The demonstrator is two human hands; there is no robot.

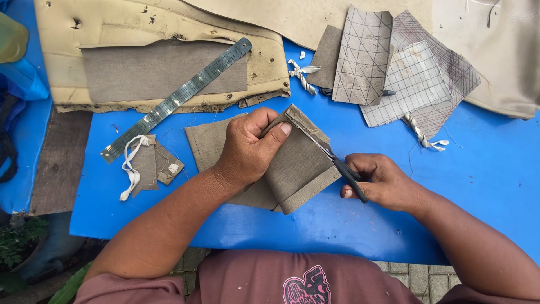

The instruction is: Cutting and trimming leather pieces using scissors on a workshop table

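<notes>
My left hand (250, 147) pinches the top edge of a folded grey-brown fabric piece (298, 166) that lies on the blue table (478, 169). The thumb presses on the fold. My right hand (382, 183) grips the black handles of a pair of scissors (332, 157). The blades run up and left along the fabric's upper right edge, toward my left thumb. A second layer of the same fabric (205, 141) sticks out to the left under my left hand.
A steel ruler (177, 100) lies slanted across a worn beige panel (157, 62) at the back left. Small fabric scraps with white cord (143, 166) sit at the left. Gridded fabric pieces (394, 67), twisted cords and a pen lie at the back right.
</notes>
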